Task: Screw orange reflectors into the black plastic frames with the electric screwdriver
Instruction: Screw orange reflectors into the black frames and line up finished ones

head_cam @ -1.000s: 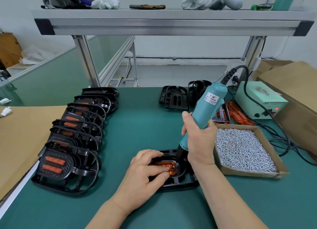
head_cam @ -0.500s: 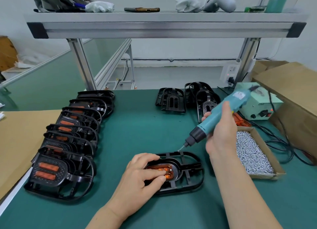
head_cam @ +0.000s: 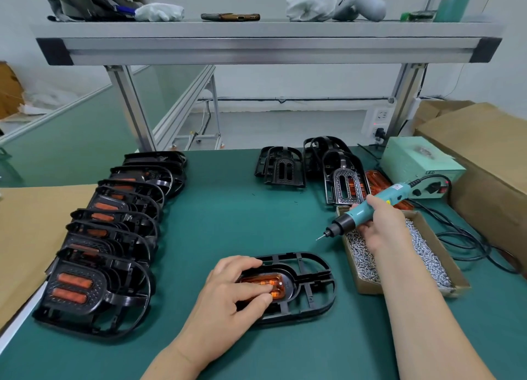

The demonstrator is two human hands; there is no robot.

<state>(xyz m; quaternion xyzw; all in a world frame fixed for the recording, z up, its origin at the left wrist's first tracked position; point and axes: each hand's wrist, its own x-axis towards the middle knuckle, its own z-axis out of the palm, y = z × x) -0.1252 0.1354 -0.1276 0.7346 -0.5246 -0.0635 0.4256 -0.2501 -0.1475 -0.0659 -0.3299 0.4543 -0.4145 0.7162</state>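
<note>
Green-topped workbench (head_cam: 233,220), row of assembled black frames (head_cam: 119,231) at left, 1 frame (head_cam: 292,284) at centre, cardboard box of screws (head_cam: 368,287) at right

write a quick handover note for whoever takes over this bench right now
Left hand: presses the orange reflector down in the black frame, which lies flat on the mat.
Right hand: grips the electric screwdriver, tip in the air beside the screw box.
Done: a row of frames with reflectors on the left.
Left: this frame (the pale dot on its reflector may be a screw, unsure), then the bare frames at the back, with loose reflectors beside them.
</note>
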